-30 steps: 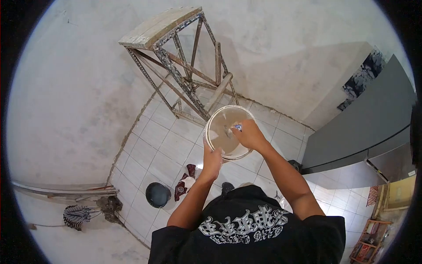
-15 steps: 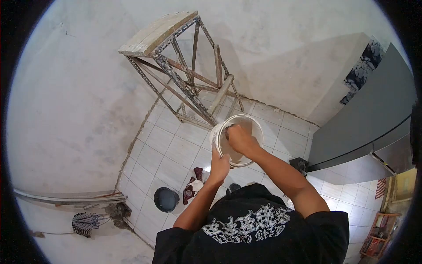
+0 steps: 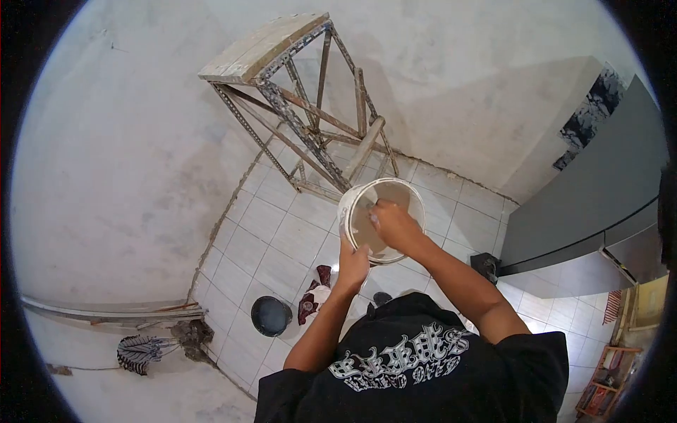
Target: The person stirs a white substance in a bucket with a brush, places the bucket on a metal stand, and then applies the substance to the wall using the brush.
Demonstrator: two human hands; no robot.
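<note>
White bucket (image 3: 345, 213), right hand (image 3: 392, 224) inside

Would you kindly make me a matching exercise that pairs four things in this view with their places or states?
1. left hand
2. right hand
3. dark bucket
4. shirt

A. on the floor
B. at the white bucket's mouth, fingers curled
C. black, with pale lettering
D. gripping the white bucket's side

Pairs: 1-D, 2-B, 3-A, 4-C

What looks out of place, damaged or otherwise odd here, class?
The dark, rough patch at the foot of the left wall looks possibly damaged. The patterned strip on the right wall ends in uneven steps, as if unfinished.
</note>
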